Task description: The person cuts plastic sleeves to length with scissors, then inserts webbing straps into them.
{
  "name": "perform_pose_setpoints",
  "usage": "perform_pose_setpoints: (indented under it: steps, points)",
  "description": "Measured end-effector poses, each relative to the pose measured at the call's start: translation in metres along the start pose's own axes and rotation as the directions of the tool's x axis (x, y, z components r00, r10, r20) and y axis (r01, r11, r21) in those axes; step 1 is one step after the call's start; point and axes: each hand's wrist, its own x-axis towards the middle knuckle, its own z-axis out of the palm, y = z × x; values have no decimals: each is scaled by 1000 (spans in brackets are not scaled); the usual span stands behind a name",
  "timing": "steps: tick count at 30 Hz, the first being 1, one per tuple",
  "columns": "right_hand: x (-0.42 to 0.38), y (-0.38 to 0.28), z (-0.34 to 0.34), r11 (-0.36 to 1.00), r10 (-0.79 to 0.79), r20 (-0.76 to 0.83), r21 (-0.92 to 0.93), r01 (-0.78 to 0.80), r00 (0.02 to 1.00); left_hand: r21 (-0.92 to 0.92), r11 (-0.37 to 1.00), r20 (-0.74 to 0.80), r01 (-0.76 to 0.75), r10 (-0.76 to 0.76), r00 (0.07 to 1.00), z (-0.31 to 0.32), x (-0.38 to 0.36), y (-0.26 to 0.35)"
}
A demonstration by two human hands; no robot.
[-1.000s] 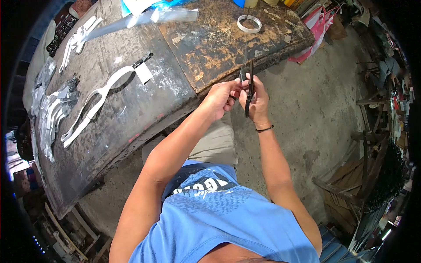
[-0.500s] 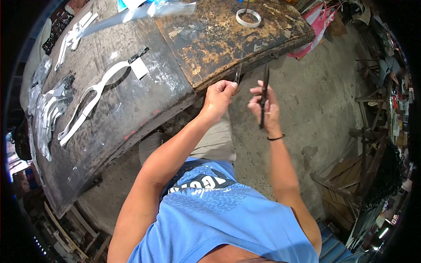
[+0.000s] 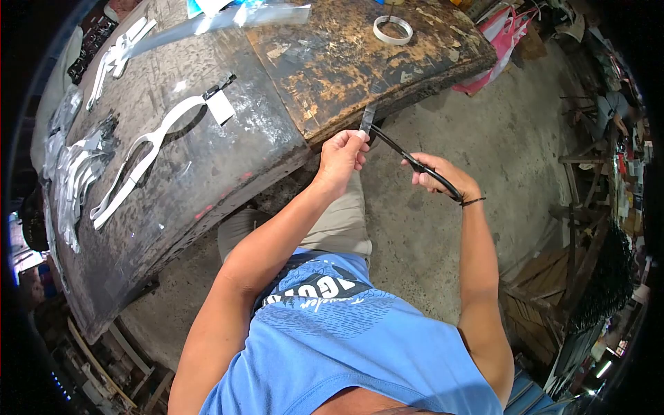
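Pinched in the fingertips of my left hand (image 3: 342, 159) is a short clear strip (image 3: 368, 118), which stands out just past the wooden table's front edge. My right hand (image 3: 443, 176) is wrapped round a pair of black scissors (image 3: 399, 149), held slantwise over the floor. The tip of the scissors reaches up to the strip, right beside my left fingertips. Back on the wooden top lies a white ring-shaped roll (image 3: 392, 30).
A white strap with a tag (image 3: 155, 138) lies on the dark tabletop (image 3: 200, 162). Bundled straps in clear plastic (image 3: 83, 159) sit at the left. Long clear plastic (image 3: 221, 26) lies at the back. A pink bag (image 3: 501, 45) hangs beyond the right corner; a person (image 3: 612, 107) is farther right.
My right hand has swung the scissors from upright to slanting, bringing their tip to the strip. That hand has moved right and down; the left hand shifted slightly left.
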Motion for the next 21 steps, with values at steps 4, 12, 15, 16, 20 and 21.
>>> perform_pose_setpoints:
  steps: [4, 12, 15, 16, 20, 21]
  points:
    - [6, -13, -5, 995, 24, -7, -100, -24, 1000, 17, 1000, 2, -8, 8, 1000, -1, 1, 0]
    - [8, -22, -5, 994, 40, -11, -105, -41, 999, 32, 999, 1, -16, 16, 1000, -1, 0, 1]
    - [8, -21, -6, 992, 65, -14, -106, -66, 998, 36, 999, -4, -16, 17, 1000, -1, 0, 1]
    - [8, -20, -7, 992, 67, -15, -106, -68, 998, 38, 999, -8, -18, 19, 1000, -1, 1, 0]
    - [6, -13, -5, 997, 34, 18, -71, -33, 999, 45, 999, -8, -22, 23, 1000, -5, 0, -3]
    - [7, -7, -4, 999, -12, 24, -39, 13, 1000, 50, 999, -4, -9, 9, 1000, -8, -1, -3]
